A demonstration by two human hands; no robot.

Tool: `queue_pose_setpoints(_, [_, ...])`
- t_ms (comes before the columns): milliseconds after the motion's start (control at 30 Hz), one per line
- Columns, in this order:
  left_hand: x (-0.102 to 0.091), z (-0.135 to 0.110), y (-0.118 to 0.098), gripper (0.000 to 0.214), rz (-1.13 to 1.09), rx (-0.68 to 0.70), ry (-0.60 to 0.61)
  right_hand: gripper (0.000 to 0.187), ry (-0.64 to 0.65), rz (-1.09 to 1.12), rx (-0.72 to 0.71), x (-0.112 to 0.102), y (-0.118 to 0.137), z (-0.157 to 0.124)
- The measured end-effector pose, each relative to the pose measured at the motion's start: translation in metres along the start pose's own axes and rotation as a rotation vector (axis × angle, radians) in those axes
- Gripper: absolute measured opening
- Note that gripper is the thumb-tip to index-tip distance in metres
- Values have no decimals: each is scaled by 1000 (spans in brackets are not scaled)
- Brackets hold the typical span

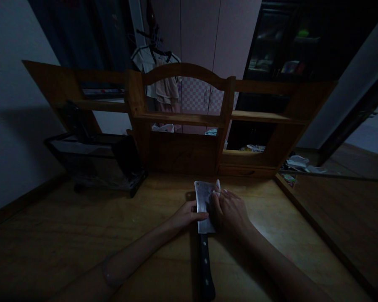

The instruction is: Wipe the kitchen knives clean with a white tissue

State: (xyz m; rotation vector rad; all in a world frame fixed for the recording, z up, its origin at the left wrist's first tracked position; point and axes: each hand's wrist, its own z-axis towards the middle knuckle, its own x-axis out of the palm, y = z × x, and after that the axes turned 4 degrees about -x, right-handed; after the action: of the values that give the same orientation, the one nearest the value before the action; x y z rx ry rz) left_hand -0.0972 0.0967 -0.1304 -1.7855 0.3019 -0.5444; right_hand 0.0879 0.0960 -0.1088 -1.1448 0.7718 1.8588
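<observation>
A cleaver lies flat on the wooden desk point(82, 226), its wide steel blade point(203, 200) pointing away from me and its black riveted handle point(206, 268) toward me. My left hand point(186, 214) rests on the blade's left edge, thumb on the steel, pinning it down. My right hand point(229, 210) is curled on the blade's right side, pressing a small white tissue or cloth point(217, 186) against the metal; only a corner of it shows above my fingers.
A wooden hutch with shelves point(182, 119) stands at the back of the desk. A black wire rack point(94, 157) sits at the back left. Crumpled papers point(297, 162) lie at the right. Clothes hang behind, and the room is dim.
</observation>
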Motion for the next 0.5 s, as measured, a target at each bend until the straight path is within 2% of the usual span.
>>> queue_pose_setpoints(133, [-2, 1, 2, 37, -11, 15, 51, 49, -98, 161, -130, -2, 5, 2])
queue_pose_setpoints(267, [-2, 0, 1, 33, 64, 11, 108, 54, 0, 288, -259, 1, 13, 1])
queue_pose_setpoints(367, [-1, -1, -2, 34, 118, 33, 125, 55, 50, 309, -278, 5, 15, 0])
queue_pose_setpoints(500, [-1, 0, -2, 39, 110, 71, 162, 57, 46, 295, -254, 10, 9, 1])
